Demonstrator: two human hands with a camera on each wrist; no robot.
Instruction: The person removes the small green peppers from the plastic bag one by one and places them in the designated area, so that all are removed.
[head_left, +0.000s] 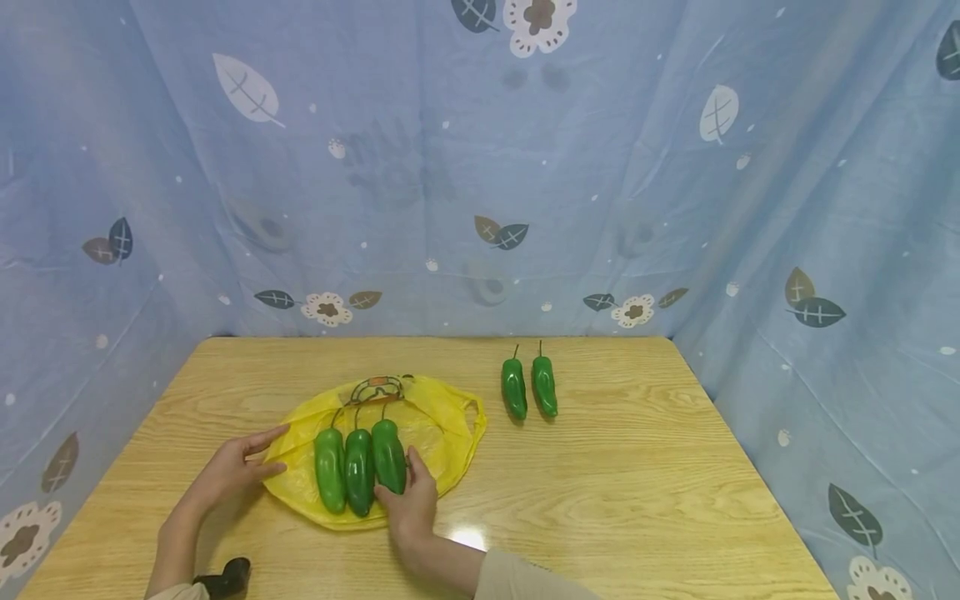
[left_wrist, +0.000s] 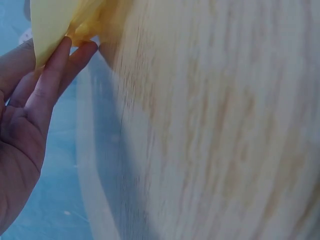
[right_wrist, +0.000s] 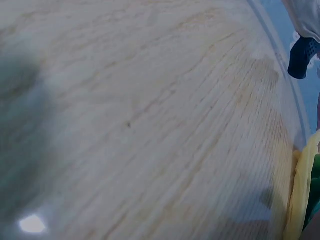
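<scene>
A yellow plastic bag [head_left: 438,408] lies flattened on the table, with three green peppers [head_left: 330,471] side by side on it, stems pointing away. My left hand [head_left: 236,467] pinches the bag's left edge; in the left wrist view the yellow film [left_wrist: 52,25] passes between thumb and fingers. At the rightmost of the three, my right hand [head_left: 414,504] holds the green pepper [head_left: 388,454] by its lower end, thumb on one side and fingers on the other. The right wrist view shows only the bag's edge [right_wrist: 299,195] and a bit of green.
Two more green peppers [head_left: 513,389] lie apart at the back, right of the bag. A dark looped shape with orange parts [head_left: 377,387] shows on the bag's far side. Blue patterned cloth [head_left: 465,167] hangs behind and beside the wooden table [head_left: 600,500].
</scene>
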